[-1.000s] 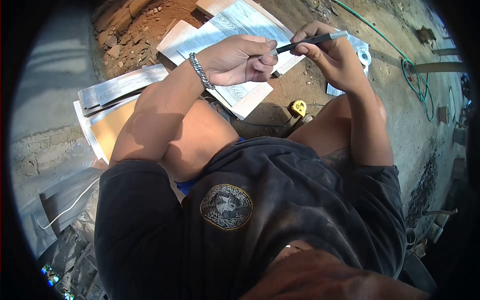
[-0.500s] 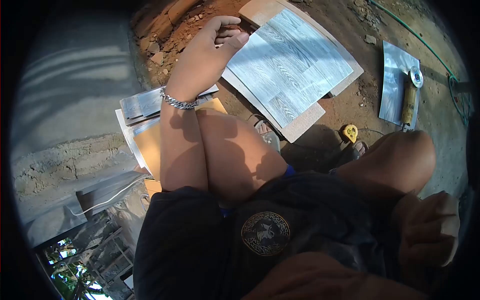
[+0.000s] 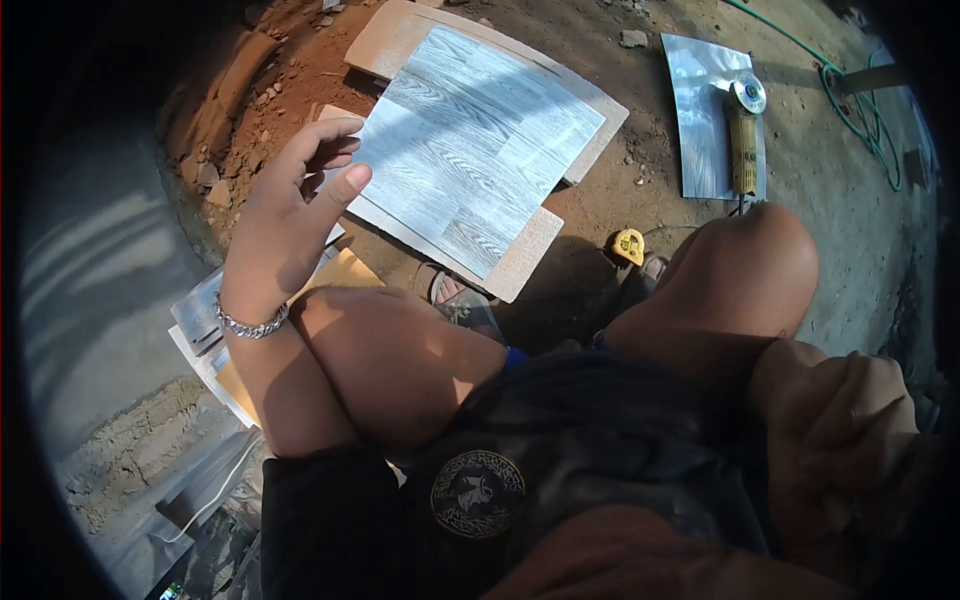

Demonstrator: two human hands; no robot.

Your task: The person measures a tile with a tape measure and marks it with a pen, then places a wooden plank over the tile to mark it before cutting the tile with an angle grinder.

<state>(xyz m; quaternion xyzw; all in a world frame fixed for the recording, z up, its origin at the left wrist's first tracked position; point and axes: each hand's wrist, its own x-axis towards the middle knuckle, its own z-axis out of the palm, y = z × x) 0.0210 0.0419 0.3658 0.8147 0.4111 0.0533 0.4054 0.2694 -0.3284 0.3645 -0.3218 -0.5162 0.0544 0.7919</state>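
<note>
A wood-patterned grey tile lies flat on pale boards on the ground. My left hand, with a chain bracelet on its wrist, hovers by the tile's left edge. Its fingers are loosely curved, thumb apart, and nothing is in them. At the lower right, my right hand is closed in a fist beside my thigh. Whatever it may hold is hidden. A yellow tape measure sits on the dirt near my foot.
An angle grinder rests on a shiny sheet at the right, its cord running towards my knee. A green hose curves behind it. Stacked pieces lie beside my left leg. Broken earth borders a concrete slab.
The view has swung, so the tile, grinder and tape measure now appear further left. My left hand stays by the tile's left edge, fingers still curved. My right fist shows more fully.
</note>
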